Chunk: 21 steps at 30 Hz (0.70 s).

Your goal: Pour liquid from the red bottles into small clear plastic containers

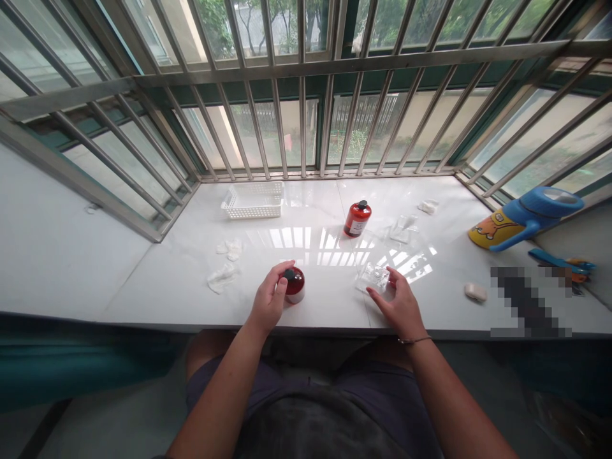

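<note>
My left hand [268, 299] is closed around a red bottle [295, 288] with a black cap, which stands upright near the table's front edge. The thumb lies along the bottle's near-left side and the fingers go behind the cap. To the right, my right hand [400, 303] has its thumb and fingers at the edges of a clear, crinkled plastic piece [375, 276] lying on the table. Farther back stands a second red bottle [357, 220], black-capped with a white label. Another clear plastic piece [404, 229] rests to its right.
At the back left sits a white perforated basket [253, 203]. Crumpled white pieces [224, 277] lie on the left, another white scrap [428, 206] at the back right. A blue and yellow flask [521, 218], an earbud-like case [475, 292] and blue-orange tools [568, 266] are rightward. Metal bars [329, 127] line the window.
</note>
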Each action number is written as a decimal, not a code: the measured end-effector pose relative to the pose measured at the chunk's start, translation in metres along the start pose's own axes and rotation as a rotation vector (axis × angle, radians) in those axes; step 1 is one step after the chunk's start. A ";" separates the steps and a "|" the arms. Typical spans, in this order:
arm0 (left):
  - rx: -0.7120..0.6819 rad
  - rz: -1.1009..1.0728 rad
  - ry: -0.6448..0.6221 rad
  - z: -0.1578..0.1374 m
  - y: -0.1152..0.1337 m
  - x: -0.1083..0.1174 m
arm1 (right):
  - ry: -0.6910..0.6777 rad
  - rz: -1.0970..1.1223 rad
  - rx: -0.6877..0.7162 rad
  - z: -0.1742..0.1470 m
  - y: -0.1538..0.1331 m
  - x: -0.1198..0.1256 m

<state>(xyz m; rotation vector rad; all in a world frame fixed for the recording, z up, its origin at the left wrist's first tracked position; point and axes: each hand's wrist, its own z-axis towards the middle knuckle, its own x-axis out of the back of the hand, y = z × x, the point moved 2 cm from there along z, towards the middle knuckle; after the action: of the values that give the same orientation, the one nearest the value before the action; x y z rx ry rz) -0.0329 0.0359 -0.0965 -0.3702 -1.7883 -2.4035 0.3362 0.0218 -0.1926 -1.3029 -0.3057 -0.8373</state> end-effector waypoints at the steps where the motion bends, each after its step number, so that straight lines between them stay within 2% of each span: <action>1: 0.004 -0.032 0.017 0.000 -0.001 -0.001 | -0.001 -0.001 -0.003 0.000 0.000 0.000; 4: 0.069 -0.107 0.083 0.000 -0.004 -0.006 | -0.006 -0.002 -0.017 0.000 0.001 0.000; 7: 0.143 -0.061 0.106 0.002 -0.004 -0.008 | -0.004 -0.004 -0.014 0.000 0.001 0.000; 16: 0.006 0.093 0.018 0.003 0.009 0.005 | -0.003 0.001 -0.010 0.000 0.001 0.000; 21: 0.086 -0.003 0.071 0.000 0.003 0.000 | -0.004 -0.007 -0.006 0.000 -0.001 0.000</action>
<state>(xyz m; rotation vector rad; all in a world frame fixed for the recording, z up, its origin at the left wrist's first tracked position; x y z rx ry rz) -0.0319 0.0353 -0.0941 -0.2691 -1.8548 -2.3019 0.3357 0.0213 -0.1916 -1.3099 -0.3110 -0.8422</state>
